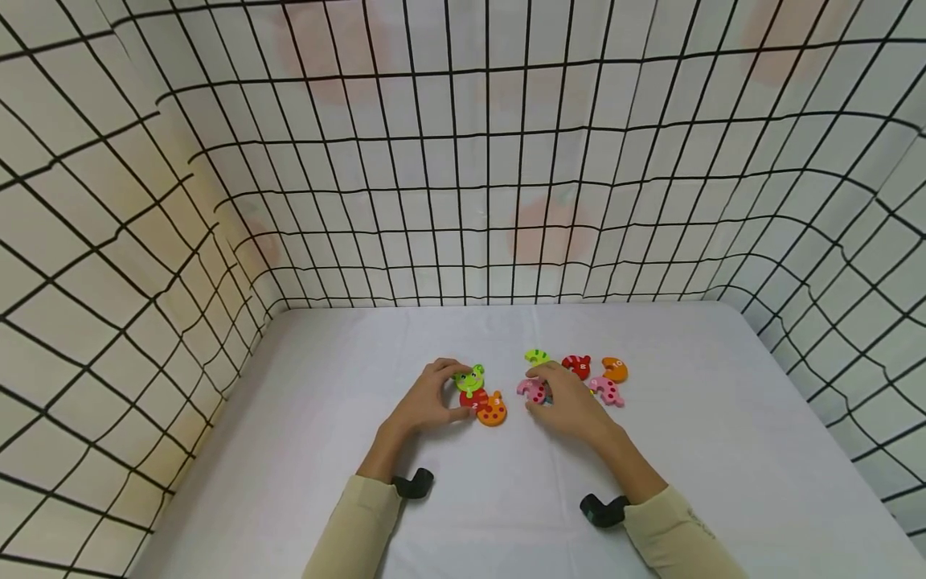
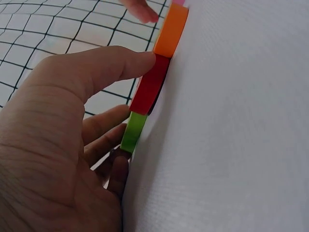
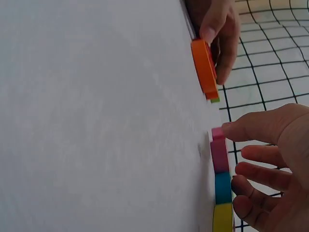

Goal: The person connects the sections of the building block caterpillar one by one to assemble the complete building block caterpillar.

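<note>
Right now the left hand [image 1: 427, 400] is gripping a short chain of joined puzzle pieces near the middle of the white bench [image 1: 723, 450]: a green frog-head piece [image 1: 470, 377], a red piece [image 1: 473, 399] below it and an orange spotted piece [image 1: 493, 412] at the end. Its fingers [image 1: 443, 367] are curling over the top of the frog head while the thumb [image 2: 125, 65] is pressing against the edge of the red piece, as the left wrist view is showing plainly.

Just to the right, the right hand [image 1: 567, 402] is pinching a pink piece [image 1: 531, 390], with its thumb [image 3: 251, 128] touching the pink edge and the other fingers bending over the pieces behind. In the right wrist view a blue piece [image 3: 222, 187] and a yellow piece [image 3: 223, 218] are lying in line just behind the pink one, under the hand.

Beyond the right hand, loose pieces are lying close together: a green curved piece [image 1: 537, 356], a red piece with a white numeral [image 1: 576, 366], an orange piece [image 1: 616, 370] and a pink spotted piece [image 1: 608, 392].

Both forearms are wearing beige sleeves [image 1: 354, 531], each with a black wrist mount [image 1: 414, 484] beside it. White walls with a black grid [image 1: 463, 161] are enclosing the bench on three sides.
</note>
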### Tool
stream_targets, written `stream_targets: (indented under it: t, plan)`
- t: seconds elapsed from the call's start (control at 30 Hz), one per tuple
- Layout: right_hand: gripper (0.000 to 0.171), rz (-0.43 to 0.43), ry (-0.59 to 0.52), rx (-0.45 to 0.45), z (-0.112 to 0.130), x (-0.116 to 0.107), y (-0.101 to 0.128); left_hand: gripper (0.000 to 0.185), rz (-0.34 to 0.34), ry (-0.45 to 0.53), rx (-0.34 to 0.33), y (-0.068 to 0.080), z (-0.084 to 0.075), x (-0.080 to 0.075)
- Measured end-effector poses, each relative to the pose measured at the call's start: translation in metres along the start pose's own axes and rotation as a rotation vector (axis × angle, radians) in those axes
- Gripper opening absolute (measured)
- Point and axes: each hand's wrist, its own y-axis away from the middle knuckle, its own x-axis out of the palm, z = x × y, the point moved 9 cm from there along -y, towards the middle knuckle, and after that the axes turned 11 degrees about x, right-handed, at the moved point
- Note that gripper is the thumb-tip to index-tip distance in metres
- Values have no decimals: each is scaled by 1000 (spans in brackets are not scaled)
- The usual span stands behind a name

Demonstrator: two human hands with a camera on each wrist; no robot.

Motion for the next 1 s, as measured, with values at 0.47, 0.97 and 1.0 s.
stream_targets:
  t: [0.47,0.97,1.0]
  plan:
    - [47,67,66,1,-11,7,2,66,8,22,38,0,-6,-2]
    - [44,51,30,-27,-9,5,4,73,-28,-51,-53,-2,-11,-2]
    - [44,50,27,-30,-9,5,4,73,-28,-49,-50,-2,-11,-2]
